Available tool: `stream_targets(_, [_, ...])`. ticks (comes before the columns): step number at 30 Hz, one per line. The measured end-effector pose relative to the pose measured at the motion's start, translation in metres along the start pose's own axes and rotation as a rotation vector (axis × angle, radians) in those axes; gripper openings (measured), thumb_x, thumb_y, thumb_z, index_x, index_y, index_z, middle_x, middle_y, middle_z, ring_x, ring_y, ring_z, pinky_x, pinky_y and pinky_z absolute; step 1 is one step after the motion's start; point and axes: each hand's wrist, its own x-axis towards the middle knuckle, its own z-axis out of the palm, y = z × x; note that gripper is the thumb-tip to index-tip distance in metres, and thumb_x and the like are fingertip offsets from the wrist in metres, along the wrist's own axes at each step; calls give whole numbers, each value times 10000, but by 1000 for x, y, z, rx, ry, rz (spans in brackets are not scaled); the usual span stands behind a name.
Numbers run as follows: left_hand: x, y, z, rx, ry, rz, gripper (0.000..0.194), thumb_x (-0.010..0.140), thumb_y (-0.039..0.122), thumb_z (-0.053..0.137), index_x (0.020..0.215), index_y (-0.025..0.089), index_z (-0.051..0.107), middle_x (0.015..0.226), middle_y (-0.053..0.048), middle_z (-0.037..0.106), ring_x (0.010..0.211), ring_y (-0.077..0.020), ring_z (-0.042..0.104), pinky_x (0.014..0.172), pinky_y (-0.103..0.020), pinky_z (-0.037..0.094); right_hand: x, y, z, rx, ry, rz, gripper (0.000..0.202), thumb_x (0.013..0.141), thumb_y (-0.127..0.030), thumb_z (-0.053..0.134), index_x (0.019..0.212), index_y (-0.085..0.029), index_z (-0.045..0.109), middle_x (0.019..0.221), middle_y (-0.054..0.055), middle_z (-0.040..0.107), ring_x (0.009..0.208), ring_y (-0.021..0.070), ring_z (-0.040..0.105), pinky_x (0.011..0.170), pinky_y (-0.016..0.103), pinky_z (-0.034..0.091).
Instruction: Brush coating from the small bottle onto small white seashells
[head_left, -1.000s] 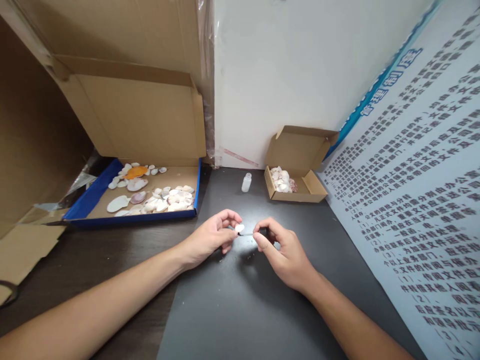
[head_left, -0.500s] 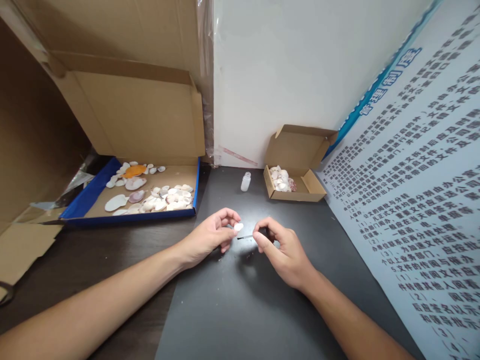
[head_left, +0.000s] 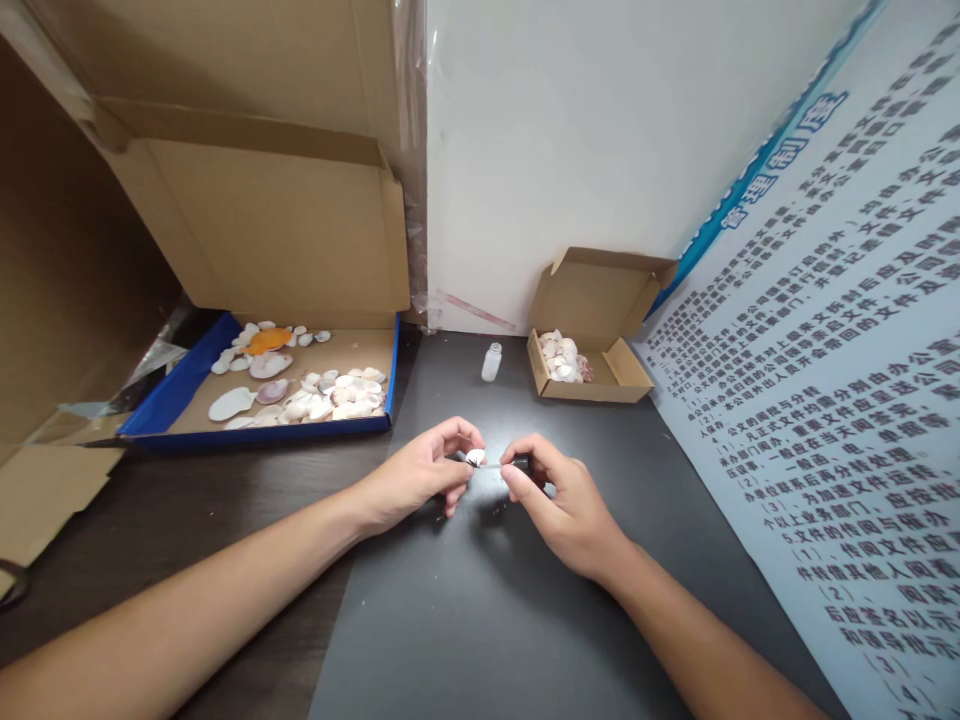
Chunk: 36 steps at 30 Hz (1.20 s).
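Between the thumb and fingers of my left hand [head_left: 426, 470] is a small white seashell [head_left: 476, 456]. My right hand [head_left: 564, 500] is closed on a thin brush [head_left: 490, 466] with a black cap-like handle, partly hidden by the fingers. Its dark bristles are spread against the shell's lower face. Beyond both hands, a small whitish bottle [head_left: 490, 364] stands upright with its neck uncovered.
At the left lies an open blue-edged cardboard box [head_left: 352, 340] of seashells, with an orange piece [head_left: 268, 342] among them. A smaller cardboard box [head_left: 626, 372] with shells stands at the back right. A white panel [head_left: 585, 150] and a printed board [head_left: 847, 400] bound the table [head_left: 480, 620].
The brush has moved left from a small gap to contact with the shell, and its bristles now splay there. The shell has tilted slightly in my left hand.
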Motion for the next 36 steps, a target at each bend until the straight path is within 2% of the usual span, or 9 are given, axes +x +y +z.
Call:
stream_targets(3, [0,1,1,-15,-14,-5,200,847,258,641,971,218,489,900,42,559,450,-20,470,454,-210,458,0,0,1,-8,2,2,179,942,-373,522,929,-205,583,604,-37,538,538,121,457,521,232,348])
stream_targets(10, [0,2,1,-20,8,1,178,844,181,615,984,216,511,868,52,545,460,-20,489,470,-203,461,1,0,0,3,70,-15,151,941,-349,530,926,-208,582,614,-42,527,547,117,471,533,227,365])
stream_targets(16, [0,1,3,-16,42,-7,238,848,294,664,1023,200,532,833,49,530,475,-25,471,475,-205,434,0,1,-2,15,138,-23,146,943,-355,534,931,-214,569,661,-36,537,581,119,499,570,234,393])
stream_targets(18, [0,1,3,-39,63,-6,285,822,290,695,1042,194,540,831,45,528,524,-40,494,522,-217,457,0,2,-2,27,132,-22,146,944,-356,530,940,-215,567,675,-32,546,597,124,512,581,238,398])
stream_targets(22, [1,-1,2,-70,71,-20,273,791,290,727,956,171,544,771,34,548,616,-72,535,603,-226,454,1,4,-2,16,103,3,145,940,-358,531,937,-216,562,661,-35,542,590,127,503,574,245,383])
stream_targets(27, [2,-2,1,-58,107,-27,256,786,300,730,906,165,549,715,47,534,611,-67,506,618,-221,415,2,3,-3,19,111,21,157,946,-369,518,946,-217,554,673,-32,557,613,132,517,589,251,385])
stream_targets(31, [1,-3,0,-11,98,-18,231,792,306,724,890,165,569,703,54,528,585,-61,486,593,-218,386,2,3,-2,68,59,18,153,950,-363,505,941,-216,545,672,-37,558,566,118,485,562,244,383])
stream_targets(36, [1,-2,2,8,90,-23,275,817,407,703,876,173,570,638,58,526,559,-73,469,583,-226,394,3,4,-2,6,194,27,154,929,-367,543,911,-214,550,649,-41,524,568,121,483,560,246,375])
